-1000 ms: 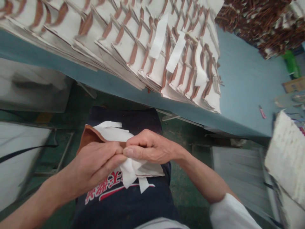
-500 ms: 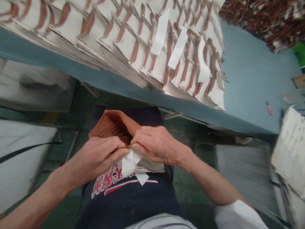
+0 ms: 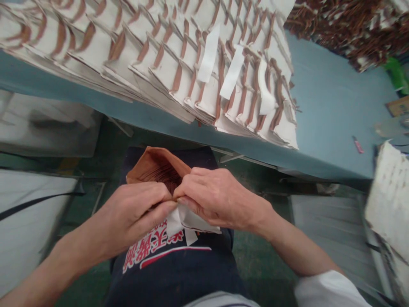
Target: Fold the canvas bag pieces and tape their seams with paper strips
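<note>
Over my lap I hold a folded brown leather-like piece [image 3: 169,158] with a white underside. Its brown part bulges up beyond my hands, and dark gathered creases show inside the fold. My left hand [image 3: 139,211] is closed, pinching the near edge between thumb and curled fingers. Right beside it, my right hand [image 3: 220,198] pinches the same edge, the two thumbs almost meeting. White flaps hang below the pinch, among them a small white strip [image 3: 192,237]. The fingers hide the exact spot being gripped. A dark apron [image 3: 179,273] with red lettering lies underneath.
Overlapping stacks of white pieces with brown edges [image 3: 166,59] cover much of the blue table [image 3: 322,98], with white strips [image 3: 232,72] on top. A brown scrap pile [image 3: 338,30] lies at far right. A small pink tool [image 3: 358,145] rests near the table's right edge.
Both hands keep their pinch on the brown piece and have shifted slightly. The brown fold has narrowed a little at its left side. The view has moved slightly.
</note>
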A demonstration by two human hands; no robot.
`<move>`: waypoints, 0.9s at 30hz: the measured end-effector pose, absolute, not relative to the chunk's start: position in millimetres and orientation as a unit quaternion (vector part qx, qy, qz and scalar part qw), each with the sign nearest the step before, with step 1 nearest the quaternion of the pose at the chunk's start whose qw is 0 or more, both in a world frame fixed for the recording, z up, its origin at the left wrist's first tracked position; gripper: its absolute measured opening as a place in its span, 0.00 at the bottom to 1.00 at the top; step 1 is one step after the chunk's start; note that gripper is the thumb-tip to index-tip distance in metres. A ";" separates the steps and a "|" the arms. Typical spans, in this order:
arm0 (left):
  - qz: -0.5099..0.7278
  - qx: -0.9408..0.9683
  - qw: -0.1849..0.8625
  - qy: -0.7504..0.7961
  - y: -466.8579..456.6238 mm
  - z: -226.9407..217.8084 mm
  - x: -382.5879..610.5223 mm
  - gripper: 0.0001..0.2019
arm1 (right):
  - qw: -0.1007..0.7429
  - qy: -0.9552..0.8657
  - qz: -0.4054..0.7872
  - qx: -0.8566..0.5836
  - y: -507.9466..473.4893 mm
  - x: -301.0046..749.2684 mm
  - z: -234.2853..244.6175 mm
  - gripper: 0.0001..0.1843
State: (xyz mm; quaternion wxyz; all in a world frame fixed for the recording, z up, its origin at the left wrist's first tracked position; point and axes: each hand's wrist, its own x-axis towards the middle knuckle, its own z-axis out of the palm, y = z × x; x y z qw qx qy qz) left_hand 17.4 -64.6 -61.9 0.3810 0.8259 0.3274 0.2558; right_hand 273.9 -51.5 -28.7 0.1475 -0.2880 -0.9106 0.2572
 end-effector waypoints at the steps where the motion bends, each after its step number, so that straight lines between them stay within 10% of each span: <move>1: 0.265 0.832 0.362 0.327 -66.0 -61.5 18.4 0.17 | 0.151 -0.909 0.262 -0.286 -50.9 275.3 -27.5 0.17; 15: 0.155 0.647 0.612 0.428 1.7 -61.1 15.9 0.26 | 0.263 -0.827 0.380 -0.319 16.5 250.1 -70.6 0.18; 27: 0.380 0.629 0.292 0.612 -12.1 -47.9 17.2 0.26 | 0.393 -0.683 0.295 -0.541 -69.6 234.0 -72.2 0.14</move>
